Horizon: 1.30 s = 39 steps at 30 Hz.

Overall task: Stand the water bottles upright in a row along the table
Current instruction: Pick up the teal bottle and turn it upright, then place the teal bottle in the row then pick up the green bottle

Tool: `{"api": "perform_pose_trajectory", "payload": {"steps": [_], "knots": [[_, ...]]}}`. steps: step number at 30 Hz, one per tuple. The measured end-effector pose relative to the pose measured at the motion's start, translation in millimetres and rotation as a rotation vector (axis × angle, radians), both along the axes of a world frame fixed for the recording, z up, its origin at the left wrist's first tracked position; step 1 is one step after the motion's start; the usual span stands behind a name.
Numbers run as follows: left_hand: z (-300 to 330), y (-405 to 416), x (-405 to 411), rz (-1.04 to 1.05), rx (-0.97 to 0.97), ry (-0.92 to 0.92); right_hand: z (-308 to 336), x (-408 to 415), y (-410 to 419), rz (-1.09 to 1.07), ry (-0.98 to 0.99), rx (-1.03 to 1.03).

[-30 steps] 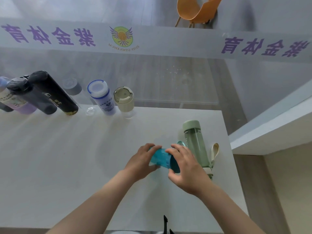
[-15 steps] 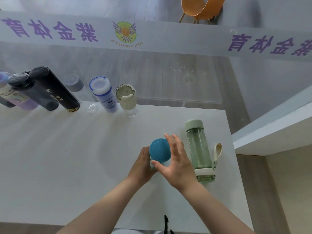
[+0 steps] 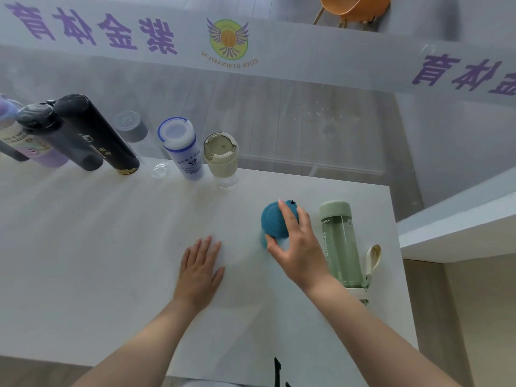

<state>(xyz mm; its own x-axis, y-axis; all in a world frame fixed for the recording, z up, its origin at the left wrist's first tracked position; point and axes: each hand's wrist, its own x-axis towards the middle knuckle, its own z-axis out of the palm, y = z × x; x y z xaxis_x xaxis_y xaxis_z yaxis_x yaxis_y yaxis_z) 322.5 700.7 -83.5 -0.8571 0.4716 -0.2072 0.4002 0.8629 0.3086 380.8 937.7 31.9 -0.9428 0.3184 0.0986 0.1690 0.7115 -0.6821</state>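
A teal bottle [image 3: 275, 220] stands upright on the white table [image 3: 83, 261], seen from above by its round lid. My right hand [image 3: 297, 247] grips it around the lid and side. My left hand [image 3: 201, 270] lies flat on the table to its left, fingers apart, holding nothing. A pale green bottle [image 3: 339, 243] with a strap lies on its side just right of the teal one. Along the far edge stand several bottles: a beige-lidded clear one [image 3: 222, 159], a white and blue one [image 3: 181, 148], a clear one with a grey cap [image 3: 134, 132], two black ones [image 3: 95, 132] and a purple one [image 3: 16, 135].
The table's right edge [image 3: 396, 247] runs just past the green bottle, with a white ledge [image 3: 458, 227] beyond it. A glass wall with purple lettering stands behind the row. An orange chair [image 3: 354, 7] sits far back.
The teal bottle went from lying under both hands to standing upright, further from me. My left hand let go of it and now rests flat on the table.
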Motion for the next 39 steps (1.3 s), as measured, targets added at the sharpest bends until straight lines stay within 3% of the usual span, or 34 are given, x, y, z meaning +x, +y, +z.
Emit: {"api": "perform_pose_trajectory", "payload": {"steps": [19, 30, 39], "knots": [[-9, -5, 0, -0.049, -0.014, 0.052, -4, -147, 48, -0.019, 0.028, 0.063], [-8, -5, 0, -0.047, 0.014, 0.058, -8, -153, 50, 0.016, 0.081, 0.030], [-5, -4, 0, -0.041, -0.007, 0.033, -4, -124, 55, -0.005, -0.023, 0.023]]}}
